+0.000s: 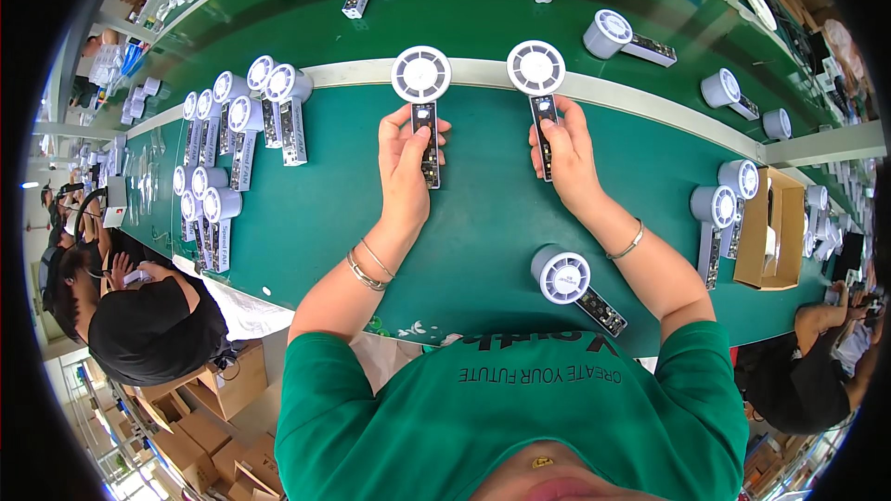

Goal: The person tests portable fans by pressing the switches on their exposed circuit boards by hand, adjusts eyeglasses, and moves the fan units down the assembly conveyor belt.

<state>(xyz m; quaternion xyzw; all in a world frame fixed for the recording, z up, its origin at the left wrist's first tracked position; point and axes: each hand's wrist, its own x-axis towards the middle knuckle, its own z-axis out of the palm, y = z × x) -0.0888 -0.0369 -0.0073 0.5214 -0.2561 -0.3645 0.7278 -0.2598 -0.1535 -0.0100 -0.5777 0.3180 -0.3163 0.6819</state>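
Each of my hands grips a white handheld fan by its handle, the round grilled head pointing away from me. My left hand is closed round the handle of the left fan, thumb on the exposed dark circuit board. In my right hand is the right fan, held the same way with the thumb along its board. Both fan heads are over the pale ledge at the bench's far side. A third fan lies on the green bench close to my body, its board facing up.
Several fans stand grouped on the left of the bench. To the right, two fans are beside an open cardboard box. More fans lie on the green surface beyond the ledge. People sit at both sides.
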